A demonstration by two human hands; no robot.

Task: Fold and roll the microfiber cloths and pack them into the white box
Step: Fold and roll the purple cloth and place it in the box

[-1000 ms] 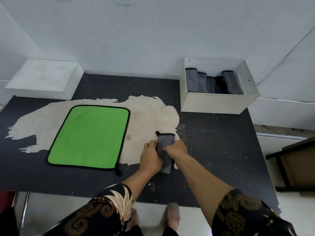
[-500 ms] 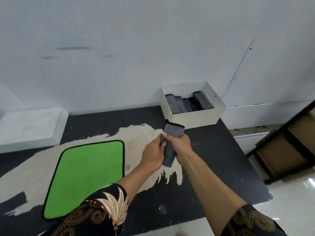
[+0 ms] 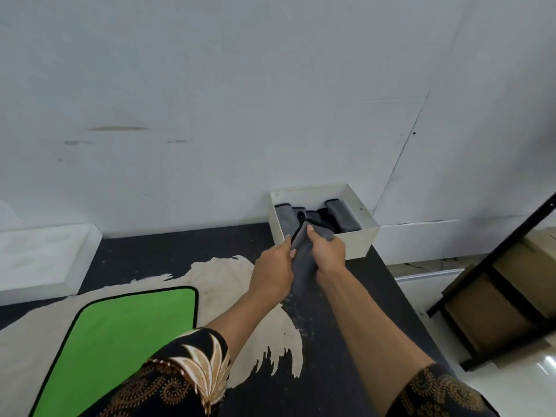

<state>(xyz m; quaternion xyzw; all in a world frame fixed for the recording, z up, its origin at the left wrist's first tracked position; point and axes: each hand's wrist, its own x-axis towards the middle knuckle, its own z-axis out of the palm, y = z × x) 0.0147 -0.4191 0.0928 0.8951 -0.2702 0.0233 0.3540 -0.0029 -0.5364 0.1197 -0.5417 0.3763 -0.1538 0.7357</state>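
Both hands hold a rolled grey cloth [image 3: 304,260] in the air at the front edge of the white box [image 3: 358,240]. My left hand [image 3: 275,270] grips its left side and my right hand [image 3: 326,254] grips its right side, thumb on top. The cloth's upper end overlaps the box's front wall. Several rolled grey cloths [image 3: 343,216] stand side by side inside the box at the table's back right. A green cloth [image 3: 120,335] with black trim lies flat at the front left of the black table [image 3: 340,332].
A white box lid [image 3: 42,257] lies at the back left against the wall. The table top has a large worn beige patch [image 3: 222,278]. To the right, past the table edge, stands a dark shelf frame [image 3: 493,281] with cardboard boxes.
The rolled grey cloth was lifted off the table in both hands and carried back and right to the box's front edge. The view tilted up toward the wall.
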